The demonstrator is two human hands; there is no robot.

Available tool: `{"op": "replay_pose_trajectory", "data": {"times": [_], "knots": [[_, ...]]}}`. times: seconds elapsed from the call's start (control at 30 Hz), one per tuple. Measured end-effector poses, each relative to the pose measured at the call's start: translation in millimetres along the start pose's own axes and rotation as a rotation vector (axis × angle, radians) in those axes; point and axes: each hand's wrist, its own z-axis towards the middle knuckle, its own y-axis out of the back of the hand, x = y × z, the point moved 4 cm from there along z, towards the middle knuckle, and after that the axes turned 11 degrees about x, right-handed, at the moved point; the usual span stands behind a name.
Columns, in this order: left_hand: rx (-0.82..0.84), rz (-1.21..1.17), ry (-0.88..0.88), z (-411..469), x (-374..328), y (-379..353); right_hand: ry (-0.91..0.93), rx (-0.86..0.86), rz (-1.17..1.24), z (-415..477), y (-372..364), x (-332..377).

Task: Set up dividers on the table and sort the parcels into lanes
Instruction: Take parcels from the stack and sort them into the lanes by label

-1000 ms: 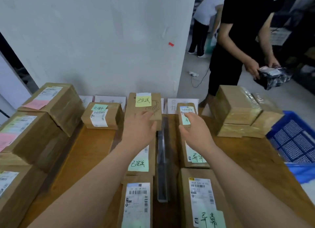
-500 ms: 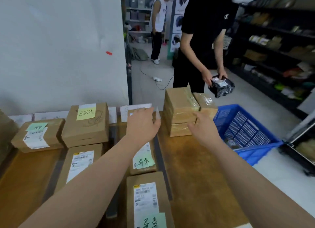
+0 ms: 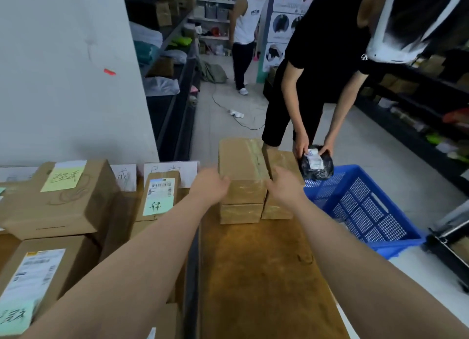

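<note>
Both hands have left the labelled parcels at the far edge of the surface and swung right. The left hand and right hand now clasp the top parcel stacked at the far right corner.

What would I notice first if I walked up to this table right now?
Two bare arms stretch over the table, the left hand and right hand at either side of the top box of a taped brown stack at its far end. Right of it sits a bright blue crate, and above that a person in black holds a black bag.
</note>
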Motion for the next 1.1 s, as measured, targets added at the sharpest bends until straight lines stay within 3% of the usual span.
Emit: {"op": "replay_pose_trajectory", "data": {"times": [0.27, 0.5, 0.67, 0.97, 1.1], "knots": [[0.099, -0.269, 0.074, 37.2, 4.4, -24.8, 0.033, 0.045, 0.126, 30.8, -14.7, -10.5], [-0.033, -0.513, 0.142, 26.5, 11.8, -28.5, 0.061, -0.039, 0.354, 19.9, -11.3, -8.6], [-0.09, -0.633, 0.134, -9.7, 17.3, -28.3, 0.088, -0.075, 0.459, -5.0, -15.2, -2.9], [-0.162, -0.726, 0.131, -112.0, 32.2, -44.6, 0.065, 0.029, 0.991, -91.7, -36.2, -5.6], [-0.102, -0.732, 0.113, -158.3, 40.4, -54.7, 0.009, 0.031, 1.021, -137.3, -42.8, -14.9]]}}
